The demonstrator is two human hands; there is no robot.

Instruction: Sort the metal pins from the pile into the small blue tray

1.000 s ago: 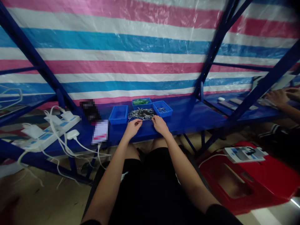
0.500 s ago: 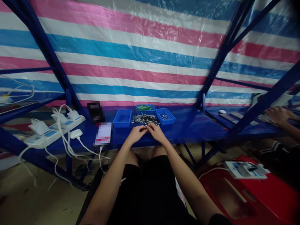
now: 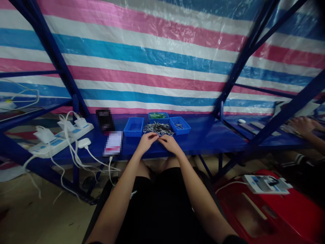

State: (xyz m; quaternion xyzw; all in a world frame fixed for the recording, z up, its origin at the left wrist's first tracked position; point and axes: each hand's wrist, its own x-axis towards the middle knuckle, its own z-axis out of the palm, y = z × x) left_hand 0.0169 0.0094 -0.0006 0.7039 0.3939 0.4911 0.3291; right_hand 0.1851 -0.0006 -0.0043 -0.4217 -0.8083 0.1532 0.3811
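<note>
My left hand (image 3: 147, 140) and my right hand (image 3: 168, 141) meet at the fingertips over the front of the blue table (image 3: 208, 142). Both are closed in a pinch, and whatever sits between the fingers is too small to name. Just beyond them lies a pile of thin silver and black metal pieces (image 3: 158, 128). Around the pile stand three blue trays: a left tray (image 3: 133, 135) with nothing visible in it, a back one holding green pieces (image 3: 156, 116), and a right tray (image 3: 184, 130) with a few thin metal pieces.
To the left are a white power strip (image 3: 61, 140) with chargers and cables, a blurred-out phone (image 3: 113, 143) and a dark object (image 3: 105, 120). Blue metal posts (image 3: 235, 73) frame the table. At right, a co-worker's hands (image 3: 302, 126) and a red stool (image 3: 291, 210) show.
My left hand's fingers have lifted slightly and drawn a little apart from the right fingertips. The whole view has shifted slightly; trays and pile keep their places.
</note>
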